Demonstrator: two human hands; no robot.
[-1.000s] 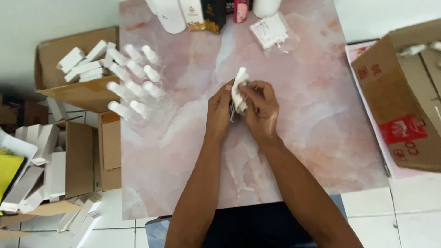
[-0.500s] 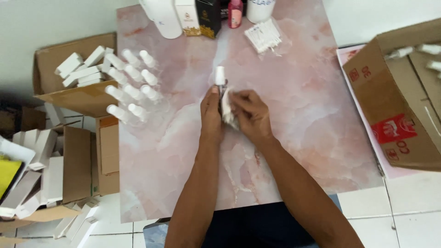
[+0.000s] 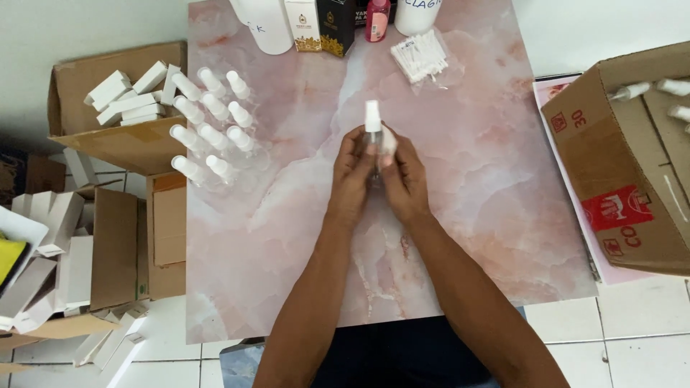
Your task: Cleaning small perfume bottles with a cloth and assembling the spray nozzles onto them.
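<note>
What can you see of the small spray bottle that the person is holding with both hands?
The spray bottle is small, with a white spray cap and a clear body that looks like plastic. It stands roughly upright above the pink marble-patterned table. The left hand and right hand wrap its body from both sides, hiding most of it; only the cap shows fully.

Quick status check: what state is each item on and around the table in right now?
Spray bottle: upright, capped, held between both hands.
Left hand: gripping the bottle.
Right hand: gripping the bottle.
Bottle group: capped, lying on the marble table.
Right cardboard box: open.
Left cardboard box: open, holding white cartons.
</note>
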